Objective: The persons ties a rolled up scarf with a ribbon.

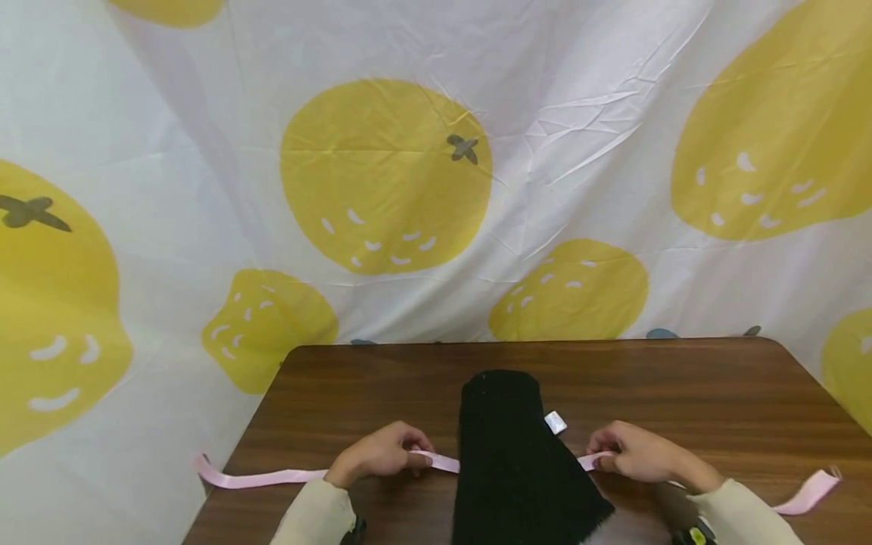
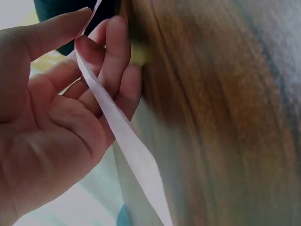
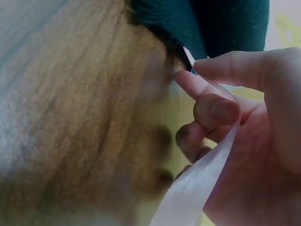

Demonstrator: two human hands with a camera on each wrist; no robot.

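Note:
A pink ribbon (image 1: 446, 462) runs crosswise at a black folded cloth (image 1: 507, 454), its middle hidden by the cloth. On the left of the cloth my left hand (image 1: 387, 452) pinches the ribbon between thumb and forefinger; in the left wrist view the ribbon (image 2: 127, 136) trails down across the palm. My right hand (image 1: 640, 452) pinches it on the other side, close to the cloth's edge. The right wrist view has the ribbon (image 3: 202, 181) bending over the fingers and hanging below. A small white tag (image 1: 555, 422) sticks out from the cloth's right side.
The brown wooden table (image 1: 381, 378) carries the cloth, which reaches the bottom of the head view. One loose ribbon end hangs past the table's left edge, the other lies far right. Behind stands a white curtain (image 1: 409, 45) with yellow fruit prints.

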